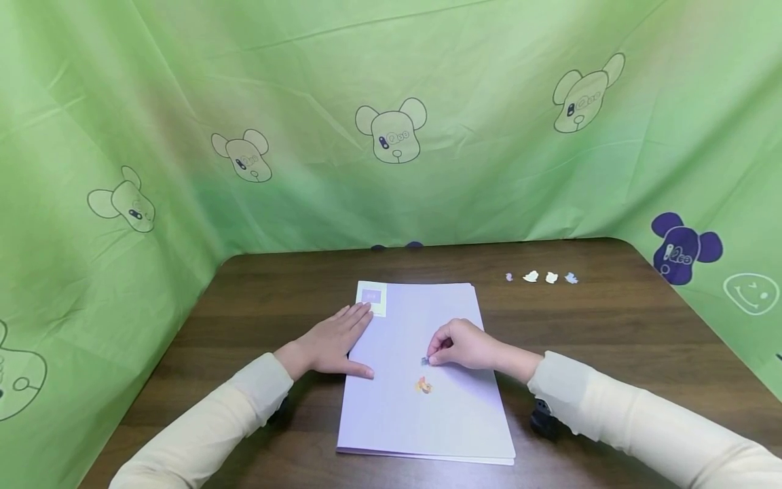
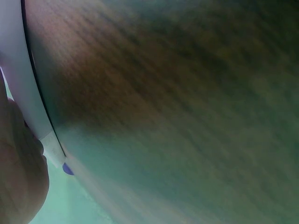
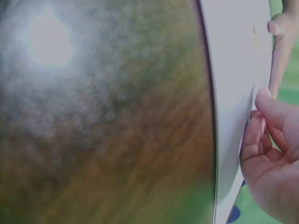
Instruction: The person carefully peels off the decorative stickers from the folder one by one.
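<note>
A white paper pad [image 1: 391, 421] lies on the brown table, with a small purple-and-white label [image 1: 379, 310] at its top left corner. My left hand [image 1: 339, 342] rests flat on the pad's left side, fingers straight, fingertips at the label. With thumb and forefinger my right hand [image 1: 461, 345] pinches a small bluish sticker [image 1: 424, 361] right at the paper near its middle. Just below it, an orange-and-yellow sticker [image 1: 423, 386] lies on the paper. In the right wrist view the right hand [image 3: 275, 149] has its fingers curled, close over the white sheet [image 3: 233, 60].
Several small cut-out stickers lie in a row at the table's back right: a purple one [image 1: 509, 277], whitish ones [image 1: 531, 276] and a bluish one [image 1: 571, 278]. A green printed curtain [image 1: 318, 197] surrounds the back and sides of the table [image 1: 293, 299].
</note>
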Tool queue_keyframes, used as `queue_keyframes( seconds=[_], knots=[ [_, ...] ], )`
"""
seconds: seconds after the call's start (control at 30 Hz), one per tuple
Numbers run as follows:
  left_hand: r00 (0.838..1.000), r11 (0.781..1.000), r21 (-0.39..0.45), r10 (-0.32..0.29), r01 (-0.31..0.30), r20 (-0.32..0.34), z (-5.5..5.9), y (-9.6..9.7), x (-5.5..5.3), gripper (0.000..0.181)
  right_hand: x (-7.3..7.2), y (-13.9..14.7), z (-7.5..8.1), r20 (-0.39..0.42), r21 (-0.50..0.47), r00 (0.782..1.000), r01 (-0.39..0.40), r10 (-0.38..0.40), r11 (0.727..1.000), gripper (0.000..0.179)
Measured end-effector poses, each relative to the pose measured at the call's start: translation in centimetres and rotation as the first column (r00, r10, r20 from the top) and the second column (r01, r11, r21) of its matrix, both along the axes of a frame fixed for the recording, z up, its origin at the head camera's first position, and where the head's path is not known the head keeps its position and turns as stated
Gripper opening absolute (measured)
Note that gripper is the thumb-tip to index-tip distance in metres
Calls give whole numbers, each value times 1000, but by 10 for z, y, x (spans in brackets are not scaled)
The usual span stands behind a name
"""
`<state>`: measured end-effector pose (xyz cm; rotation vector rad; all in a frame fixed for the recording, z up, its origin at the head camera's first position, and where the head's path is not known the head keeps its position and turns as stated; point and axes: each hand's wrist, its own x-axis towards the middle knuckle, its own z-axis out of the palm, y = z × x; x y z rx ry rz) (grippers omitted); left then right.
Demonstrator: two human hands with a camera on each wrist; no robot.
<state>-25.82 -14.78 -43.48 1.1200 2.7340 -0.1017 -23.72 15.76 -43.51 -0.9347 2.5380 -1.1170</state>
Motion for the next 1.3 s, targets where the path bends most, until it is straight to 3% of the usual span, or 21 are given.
queue_keyframes(
  seconds=[0.83, 1.3],
  knots=[
    [1000, 1000, -5, -6, 6, 0, 3, 1, 0, 117, -11, 14, -1, 59, -49, 991, 122, -120, 991, 12],
    [1000, 1000, -6, 1, -1, 4, 2, 0, 0, 117, -23, 46, 9, 96, -79, 963, 260, -252, 962, 12]
  ],
)
